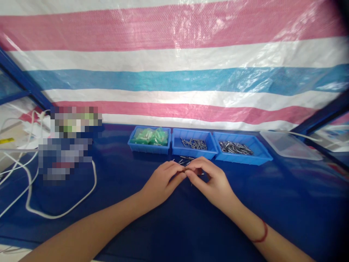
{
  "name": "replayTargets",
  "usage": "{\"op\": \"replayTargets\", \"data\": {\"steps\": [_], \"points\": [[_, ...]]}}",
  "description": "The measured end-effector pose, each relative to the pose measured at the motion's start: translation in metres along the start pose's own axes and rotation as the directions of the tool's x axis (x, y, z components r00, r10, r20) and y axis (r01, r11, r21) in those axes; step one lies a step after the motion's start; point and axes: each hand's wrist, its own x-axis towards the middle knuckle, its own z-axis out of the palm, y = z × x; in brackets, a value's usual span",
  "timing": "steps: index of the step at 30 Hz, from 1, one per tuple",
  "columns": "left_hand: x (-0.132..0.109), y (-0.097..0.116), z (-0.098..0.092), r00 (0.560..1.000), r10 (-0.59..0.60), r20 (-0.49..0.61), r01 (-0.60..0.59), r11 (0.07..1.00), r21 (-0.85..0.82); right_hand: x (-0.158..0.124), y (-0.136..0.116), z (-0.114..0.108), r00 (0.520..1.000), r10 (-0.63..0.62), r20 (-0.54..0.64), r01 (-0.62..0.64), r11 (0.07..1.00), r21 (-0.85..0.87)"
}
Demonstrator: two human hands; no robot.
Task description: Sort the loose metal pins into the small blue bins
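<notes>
My left hand (165, 180) and my right hand (211, 178) meet over the blue table, thumbs and fingertips pinched together. Whatever small piece sits between them is too small and too covered by the fingers to name. Just beyond the fingertips lie several loose thin metal pins (186, 158), partly hidden by my hands. Behind these stand three blue bins in a row. The left bin (149, 148) holds green and clear plastic packets (149, 137). Grey metal pins (195, 143) fill part of the middle bin (177, 149), and more metal pieces (235, 148) lie in the right bin (245, 159).
A clear plastic lid (290, 146) lies right of the bins. White cables (61, 214) loop across the table's left side, near blurred-out items (65, 156). A striped plastic sheet (174, 80) hangs behind, between blue frame posts (324, 112).
</notes>
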Motion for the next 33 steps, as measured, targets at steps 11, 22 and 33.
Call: {"op": "replayTargets", "data": {"steps": [11,22,33], "points": [[0.002,-0.003,0.0,1.0,0.017,0.004,-0.017,1.0,0.007,-0.002,-0.001,0.004,1.0,0.026,-0.013,-0.026,0.998,0.055],[0.004,-0.007,-0.003,0.995,-0.072,-0.072,0.069,0.997,-0.039,-0.003,0.005,0.004,0.992,0.121,-0.028,-0.118,0.987,0.113],[0.005,-0.009,-0.005,0.993,-0.082,-0.085,0.077,0.995,-0.061,-0.004,0.011,0.002,0.991,0.137,-0.004,-0.135,0.981,0.137]]}}
